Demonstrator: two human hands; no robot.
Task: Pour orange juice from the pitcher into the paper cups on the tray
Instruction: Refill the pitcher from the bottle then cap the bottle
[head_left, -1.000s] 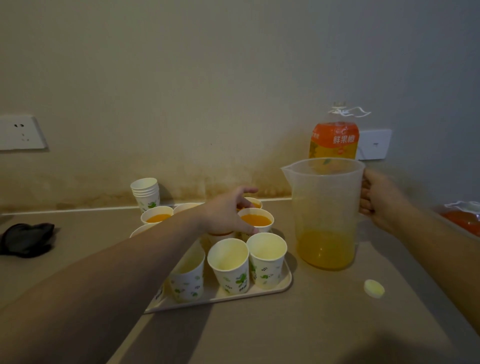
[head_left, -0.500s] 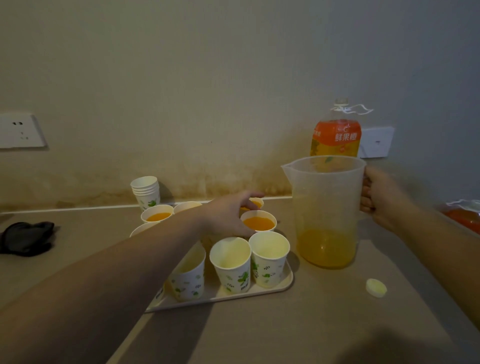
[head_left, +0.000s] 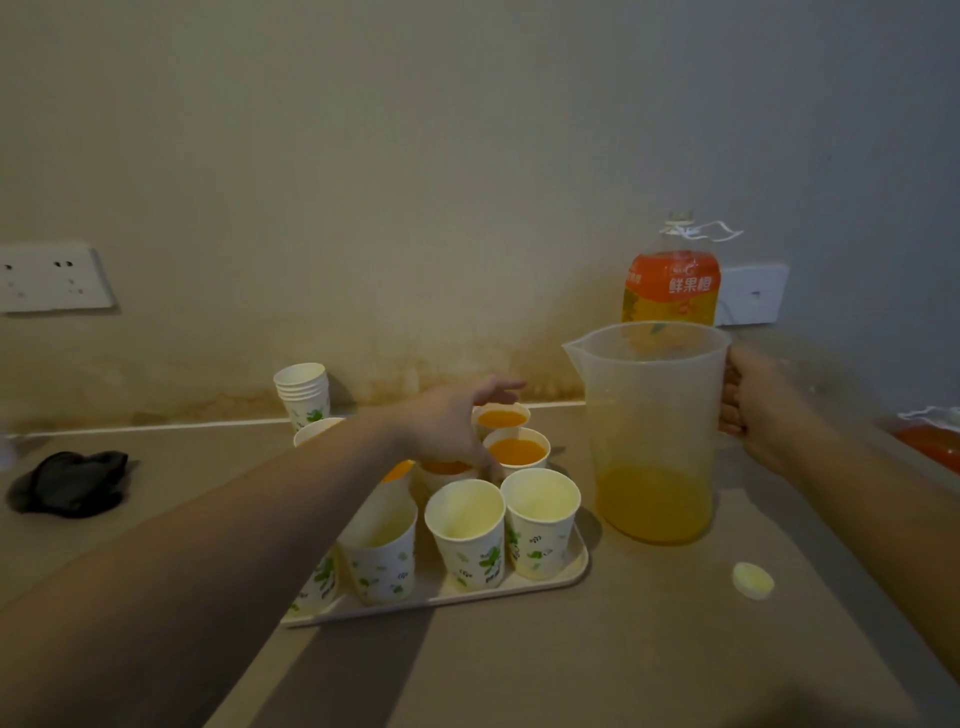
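1. The right hand (head_left: 763, 410) has its fingers curled round the handle of the pitcher (head_left: 649, 431); its grip is closed on that handle, at 3 o'clock of the pitcher body
2. The pitcher stands upright on the worktop (head_left: 597, 660), spout toward 9 o'clock, with orange juice (head_left: 652, 504) filling only its lowest part
3. The pitcher is just beside the tray (head_left: 566, 577), at the tray's 3 o'clock
4. The left hand (head_left: 452, 426) reaches over the cups on the tray, fingers loosely spread; the grip looks open, and whether it touches a cup beneath cannot be told
5. Two full cups show clear of the hand: the far cup (head_left: 501, 418) at the tray's 12 o'clock, and the near full cup (head_left: 517, 451) just in front of it
6. Further juice shows in cups partly hidden under the left hand and forearm
7. Three empty cups stand along the tray's 6 o'clock edge: left cup (head_left: 382, 551), middle cup (head_left: 466, 530), right cup (head_left: 540, 519)
8. A cup stack (head_left: 303, 389) stands off the tray at its 10 o'clock
9. A bottle (head_left: 670, 286) stands behind the pitcher at 12 o'clock
10. A cap (head_left: 753, 580) lies on the worktop at the pitcher's 5 o'clock
11. A black cloth (head_left: 67, 480) lies well apart at 9 o'clock
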